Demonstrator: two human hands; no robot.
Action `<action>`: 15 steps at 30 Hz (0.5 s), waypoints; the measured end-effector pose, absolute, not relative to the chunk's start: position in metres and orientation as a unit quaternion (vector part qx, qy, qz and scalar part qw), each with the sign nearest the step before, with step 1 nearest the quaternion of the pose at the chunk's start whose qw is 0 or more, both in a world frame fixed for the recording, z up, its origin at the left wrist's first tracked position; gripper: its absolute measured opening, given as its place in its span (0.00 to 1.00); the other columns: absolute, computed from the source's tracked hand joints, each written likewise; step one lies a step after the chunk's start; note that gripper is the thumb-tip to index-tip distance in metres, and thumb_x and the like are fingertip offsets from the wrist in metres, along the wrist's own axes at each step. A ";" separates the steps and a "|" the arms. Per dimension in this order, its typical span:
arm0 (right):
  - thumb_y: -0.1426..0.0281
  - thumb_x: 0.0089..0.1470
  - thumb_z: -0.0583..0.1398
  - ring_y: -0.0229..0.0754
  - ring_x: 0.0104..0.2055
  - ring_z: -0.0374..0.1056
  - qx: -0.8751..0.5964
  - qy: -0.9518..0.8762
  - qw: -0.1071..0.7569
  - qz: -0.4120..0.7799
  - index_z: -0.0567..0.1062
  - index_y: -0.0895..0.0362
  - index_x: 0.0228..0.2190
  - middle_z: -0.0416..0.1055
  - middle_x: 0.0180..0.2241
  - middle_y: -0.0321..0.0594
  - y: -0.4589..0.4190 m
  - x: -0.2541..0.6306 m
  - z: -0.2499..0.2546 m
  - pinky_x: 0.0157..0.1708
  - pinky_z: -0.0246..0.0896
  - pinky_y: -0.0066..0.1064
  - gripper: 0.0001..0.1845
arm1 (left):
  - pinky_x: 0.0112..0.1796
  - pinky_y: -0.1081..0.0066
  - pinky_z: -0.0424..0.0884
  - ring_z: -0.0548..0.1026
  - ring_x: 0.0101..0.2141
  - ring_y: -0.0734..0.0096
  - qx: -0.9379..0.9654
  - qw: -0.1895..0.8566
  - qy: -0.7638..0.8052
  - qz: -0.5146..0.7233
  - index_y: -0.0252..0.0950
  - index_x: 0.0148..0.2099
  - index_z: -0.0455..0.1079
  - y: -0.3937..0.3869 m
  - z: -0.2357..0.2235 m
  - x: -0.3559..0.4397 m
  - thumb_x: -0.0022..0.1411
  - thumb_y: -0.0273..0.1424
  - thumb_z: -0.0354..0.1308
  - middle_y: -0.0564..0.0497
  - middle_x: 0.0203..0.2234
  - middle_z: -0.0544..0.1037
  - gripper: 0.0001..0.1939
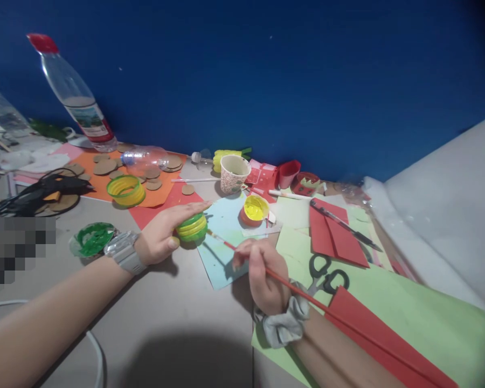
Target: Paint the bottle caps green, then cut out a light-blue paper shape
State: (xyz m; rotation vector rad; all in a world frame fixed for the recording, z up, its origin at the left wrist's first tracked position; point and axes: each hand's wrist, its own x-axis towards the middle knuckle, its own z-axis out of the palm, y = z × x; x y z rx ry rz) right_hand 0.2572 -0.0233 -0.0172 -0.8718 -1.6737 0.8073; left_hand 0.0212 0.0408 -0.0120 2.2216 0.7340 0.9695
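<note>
My left hand (161, 231), with a grey watch on the wrist, is closed around a small ribbed round piece (192, 228) striped green and yellow. In my right hand (264, 272), a long red-handled paintbrush (283, 280) is pinched. Its tip points left and reaches the side of the striped piece; whether it touches I cannot tell. Under the brush lies a light blue sheet (218, 269) with dark specks. A small red cup of yellow paint (254, 209) stands beyond my right hand. Left of my left wrist sits a dish of green paint (92, 240).
Scissors (327, 275) lie on green paper beside red sheets (335, 231) and a black pen. Behind are a patterned paper cup (233, 175), a yellow ribbed ring (126, 191), cardboard discs (105, 166) and a tilted-looking water bottle (75, 97). Black cables (44, 191) lie left.
</note>
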 end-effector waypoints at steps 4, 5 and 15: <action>0.72 0.65 0.50 0.37 0.30 0.67 -0.373 -0.699 0.503 0.346 0.66 0.53 0.31 0.68 0.26 0.34 -0.023 0.257 -0.019 0.32 0.62 0.30 0.10 | 0.56 0.50 0.59 0.66 0.57 0.43 0.831 0.308 0.276 0.372 0.32 0.64 0.60 0.041 -0.012 0.021 0.56 0.64 0.37 0.37 0.59 0.66 0.49; 0.72 0.65 0.49 0.37 0.29 0.66 -0.391 -0.686 0.509 0.342 0.66 0.53 0.31 0.68 0.26 0.33 -0.023 0.257 -0.019 0.32 0.61 0.30 0.11 | 0.56 0.50 0.59 0.66 0.56 0.43 0.829 0.311 0.280 0.372 0.32 0.64 0.60 0.041 -0.012 0.022 0.56 0.64 0.37 0.37 0.59 0.67 0.49; 0.72 0.65 0.49 0.36 0.29 0.67 -0.385 -0.657 0.544 0.352 0.67 0.52 0.32 0.69 0.27 0.33 -0.024 0.256 -0.016 0.32 0.62 0.29 0.11 | 0.56 0.52 0.60 0.66 0.57 0.44 0.828 0.309 0.275 0.380 0.31 0.64 0.60 0.042 -0.014 0.021 0.57 0.63 0.37 0.36 0.59 0.67 0.48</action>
